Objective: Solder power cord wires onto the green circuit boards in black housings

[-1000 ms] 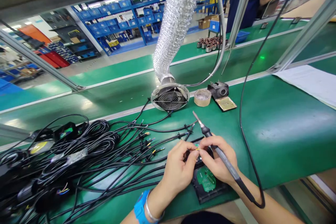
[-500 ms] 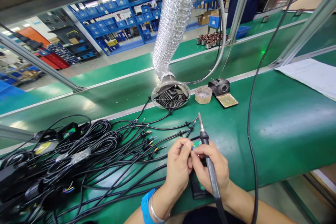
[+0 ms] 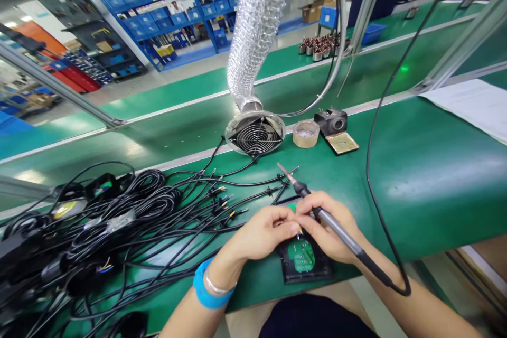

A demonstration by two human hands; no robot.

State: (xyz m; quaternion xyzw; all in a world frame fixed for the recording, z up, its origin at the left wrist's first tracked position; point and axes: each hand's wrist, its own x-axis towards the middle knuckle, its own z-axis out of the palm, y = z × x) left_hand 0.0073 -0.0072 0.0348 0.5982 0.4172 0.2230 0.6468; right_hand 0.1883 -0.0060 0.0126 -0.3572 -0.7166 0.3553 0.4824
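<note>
A soldering iron (image 3: pixel 339 228) rests in my right hand (image 3: pixel 327 206), its metal tip pointing up and away to the left. The thumb and fingertips of that hand also meet my left hand (image 3: pixel 261 232) in a pinch. Between the two hands, thin coloured wires (image 3: pixel 300 232) poke out below the fingertips. Their far ends are hidden by my fingers. Just beneath lies a green circuit board (image 3: pixel 303 257) in a flat black housing (image 3: pixel 290 274) on the bench. My hands cover the middle of the housing.
Many black cables (image 3: pixel 158 195) with stripped ends pile up on the left. A fume extractor fan (image 3: pixel 255 136) hangs ahead, near a tape roll (image 3: pixel 306 134) and an iron stand (image 3: pixel 335 125). The iron's cord (image 3: pixel 370 169) loops down at the right. Paper (image 3: pixel 471 105) lies far right.
The soldering iron has swung from near upright to tilted leftward. My hands have turned and shifted, so more of the circuit board and housing shows below them.
</note>
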